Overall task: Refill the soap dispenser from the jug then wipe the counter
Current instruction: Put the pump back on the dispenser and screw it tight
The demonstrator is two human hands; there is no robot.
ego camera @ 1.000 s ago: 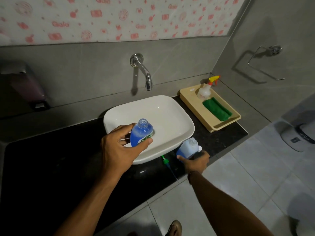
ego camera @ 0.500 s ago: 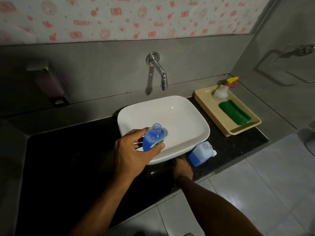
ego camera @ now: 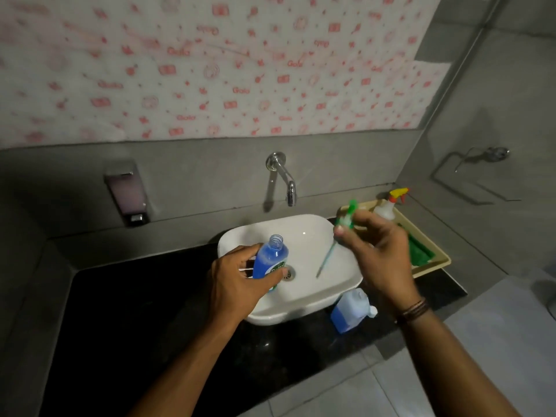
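Observation:
My left hand (ego camera: 237, 284) grips the soap dispenser bottle (ego camera: 269, 260), clear plastic full of blue liquid, its neck open, tilted slightly over the white basin (ego camera: 313, 308). My right hand (ego camera: 376, 251) pinches the green pump head (ego camera: 347, 216) above the basin's right side, with its thin dip tube (ego camera: 325, 261) hanging down to the left. The refill jug (ego camera: 350, 311), pale plastic with blue soap and a white cap, lies on the black counter (ego camera: 150, 320) just in front of the basin's right corner.
A beige tray (ego camera: 433, 263) at the right holds a green cloth (ego camera: 419, 252) and a spray bottle (ego camera: 388, 206) with a yellow and red trigger. A chrome tap (ego camera: 284, 176) juts from the wall; a wall dispenser (ego camera: 128, 192) hangs at left. A towel ring (ego camera: 481, 158) is on the right wall.
My right hand left the counter near the jug, took up the green pump and raised it over the basin. The left hand kept hold of the bottle. The camera tilted upward.

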